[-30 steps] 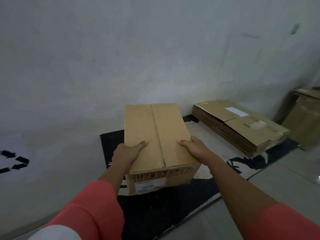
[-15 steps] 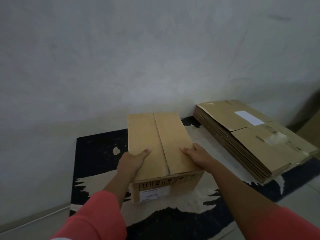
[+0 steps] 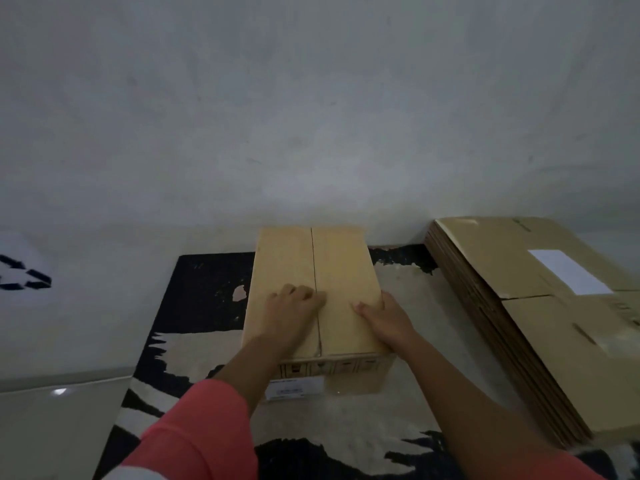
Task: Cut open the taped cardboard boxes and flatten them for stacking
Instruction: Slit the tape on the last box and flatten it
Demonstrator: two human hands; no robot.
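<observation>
**Hands.** Nearest the camera, 2 forearms in coral-pink sleeves reach forward. The left hand lies on the lid of the closed brown cardboard box, with its fingers bent and their tips at the centre seam. Whether they are hooked under a flap or merely pressing cannot be told. The right hand grasps the box at its right top edge — thumb flat on the lid, fingers wrapped over the side.

**Risk.** No cutter is in view, and no tape can be made out along the seam in this dim light. If the seam is taped, prising with bare fingertips would likely tear the flap rather than part it cleanly, or nick a finger on the board edge. A hard pull by the left hand could also tip or slide the box toward the person, since the right-hand grasp appears to be the only restraint.

**Position.** The box stands on a black-and-cream patterned rug, directly under both hands. Its near face, bearing a white printed label, sits below the wrists, and its far end is close to the wall. To the right, apart from it, lies a stack of flattened brown cardboard boxes — this 1 box is not yet opened. Behind everything stands a grey plaster wall.
</observation>
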